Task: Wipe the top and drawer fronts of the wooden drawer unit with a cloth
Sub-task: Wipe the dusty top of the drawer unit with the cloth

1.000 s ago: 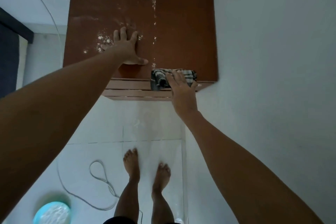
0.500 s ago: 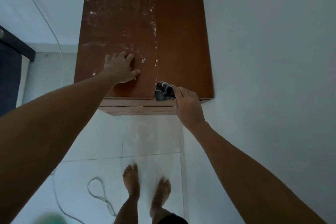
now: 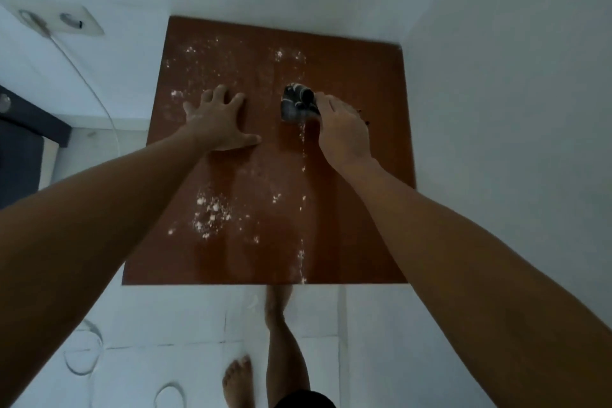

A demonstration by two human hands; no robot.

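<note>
Wiping is under way on the drawer unit (image 3: 357,149) top: the right hand (image 3: 342,132) grips the bunched cloth (image 3: 296,104) at one o'clock of centre. Left hand (image 3: 217,121), fingers spread, presses flat at eleven o'clock. White powder (image 3: 212,212) lies at seven o'clock; hasty strokes would likely push it onto the floor (image 3: 185,325).

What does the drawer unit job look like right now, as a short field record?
left hand: left hand pressed flat on the drawer unit top, fingers spread
right hand: right hand grips the striped cloth against the top
white powder: white powder scattered over the left and middle; thin line toward the front edge
right strip: looks free of powder
drawer fronts: not in view
</note>
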